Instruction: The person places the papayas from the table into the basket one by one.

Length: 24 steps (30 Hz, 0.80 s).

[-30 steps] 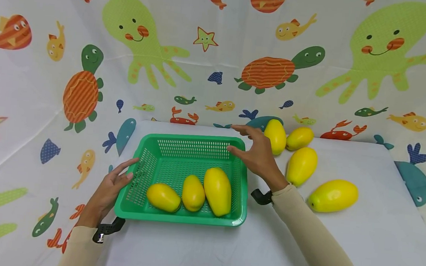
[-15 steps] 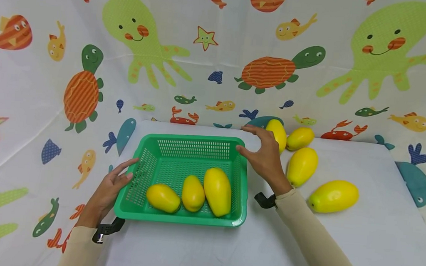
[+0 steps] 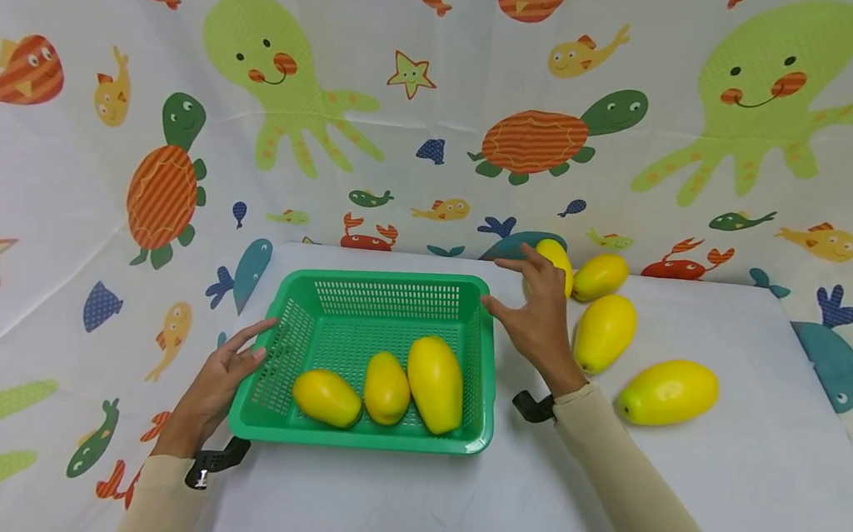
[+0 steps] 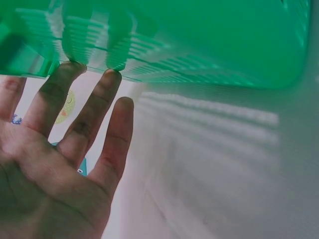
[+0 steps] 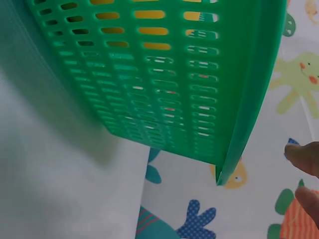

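A green plastic basket [image 3: 360,440] with slotted walls stands on the white table. Three yellow papayas lie along its near side: a small one [image 3: 326,398] at left, another [image 3: 388,388] in the middle and a large one [image 3: 435,385] at right. My left hand [image 3: 212,383] is at the basket's left side, its straight fingers touching the outer wall [image 4: 164,55] in the left wrist view. My right hand [image 3: 538,321] hovers beside the back right corner, thumb and fingers spread with nothing between them. It partly covers a papaya [image 3: 556,264] behind it.
To the right of the basket lie more papayas: one at the back [image 3: 601,277], one nearer [image 3: 605,333] and one on its side [image 3: 668,392]. A cloth curtain [image 3: 458,51] printed with sea animals hangs behind the table and along its left.
My right hand has moved a little to the right, away from the basket's right rim, and its fingers have spread wider. My left hand, the basket and the papayas stay in place.
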Each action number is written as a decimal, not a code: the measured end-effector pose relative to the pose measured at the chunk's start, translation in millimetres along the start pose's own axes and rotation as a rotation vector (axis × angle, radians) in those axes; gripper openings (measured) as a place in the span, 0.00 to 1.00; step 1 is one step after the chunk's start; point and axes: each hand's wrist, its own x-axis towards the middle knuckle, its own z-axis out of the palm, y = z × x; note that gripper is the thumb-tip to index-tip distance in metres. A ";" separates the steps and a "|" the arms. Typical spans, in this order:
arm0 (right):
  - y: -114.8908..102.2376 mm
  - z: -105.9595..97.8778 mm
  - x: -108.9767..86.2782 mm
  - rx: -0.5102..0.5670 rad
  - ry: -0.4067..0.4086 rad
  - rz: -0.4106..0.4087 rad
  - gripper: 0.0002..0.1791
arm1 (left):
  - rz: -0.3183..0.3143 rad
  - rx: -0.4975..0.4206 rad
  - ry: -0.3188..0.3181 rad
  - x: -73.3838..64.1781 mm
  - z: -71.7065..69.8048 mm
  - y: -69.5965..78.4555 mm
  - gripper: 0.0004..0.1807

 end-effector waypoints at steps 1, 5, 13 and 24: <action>1.4 0.0 -0.1 -0.006 0.019 0.003 0.29 | 0.002 -0.002 -0.002 -0.1 -0.1 0.0 0.31; 5.0 -1.0 -1.2 -0.028 0.093 0.022 0.29 | 0.019 -0.012 -0.014 0.4 -0.7 -0.3 0.30; 13.6 -6.8 -3.0 -0.042 0.135 0.086 0.35 | 0.026 0.012 -0.009 0.8 0.3 -1.3 0.31; 27.4 -14.1 -8.3 -0.064 0.099 0.217 0.43 | 0.013 0.025 0.002 -1.1 0.5 -0.6 0.32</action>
